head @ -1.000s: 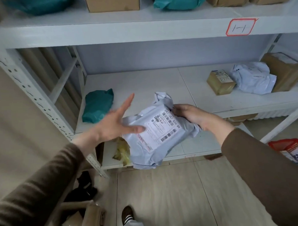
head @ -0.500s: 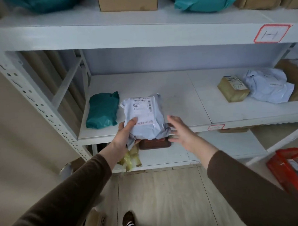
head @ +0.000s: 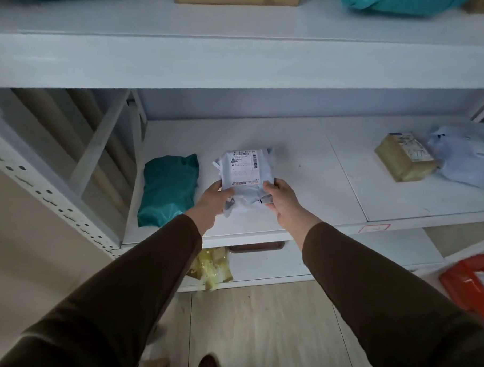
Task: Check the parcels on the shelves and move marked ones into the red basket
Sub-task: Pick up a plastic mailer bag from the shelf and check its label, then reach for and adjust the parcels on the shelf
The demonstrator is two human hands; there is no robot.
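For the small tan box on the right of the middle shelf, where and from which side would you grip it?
Grip the tan box across its two long side faces, coming from the front. It lies flat, label up, skewed on the middle shelf, and the pale grey bag crowds its right end; its near and left sides look free.

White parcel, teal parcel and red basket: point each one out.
White parcel [head: 244,169], head view, on its printed label.
Teal parcel [head: 167,188], head view, middle of the bag.
Red basket [head: 461,287], head view, on its near left wall.
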